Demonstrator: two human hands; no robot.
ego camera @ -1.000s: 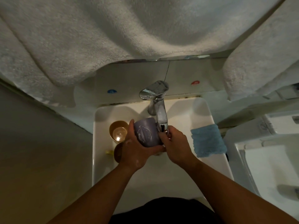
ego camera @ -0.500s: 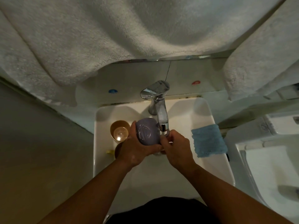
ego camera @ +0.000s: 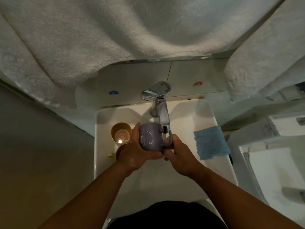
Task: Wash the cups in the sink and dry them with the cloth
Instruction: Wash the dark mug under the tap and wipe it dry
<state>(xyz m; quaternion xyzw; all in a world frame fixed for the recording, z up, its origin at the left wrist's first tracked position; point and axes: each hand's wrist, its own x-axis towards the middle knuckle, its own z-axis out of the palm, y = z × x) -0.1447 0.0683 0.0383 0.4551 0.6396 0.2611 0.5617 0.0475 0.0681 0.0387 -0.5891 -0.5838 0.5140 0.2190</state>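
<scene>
Since a second ago I've turned the purple mug (ego camera: 150, 139) so its handle faces right. My right hand (ego camera: 179, 154) pinches that handle, my left hand (ego camera: 137, 153) wraps the body, under the faucet (ego camera: 160, 109) over the sink (ego camera: 105, 162). Blue cloth (ego camera: 211, 142) lies on the right rim.

A purple mug (ego camera: 150, 139) (handle turned right) sits mid-frame; two gold cups (ego camera: 121, 133) stand left of it; a blue cloth (ego camera: 211, 142) drapes the sink's (ego camera: 181, 176) right rim.
</scene>
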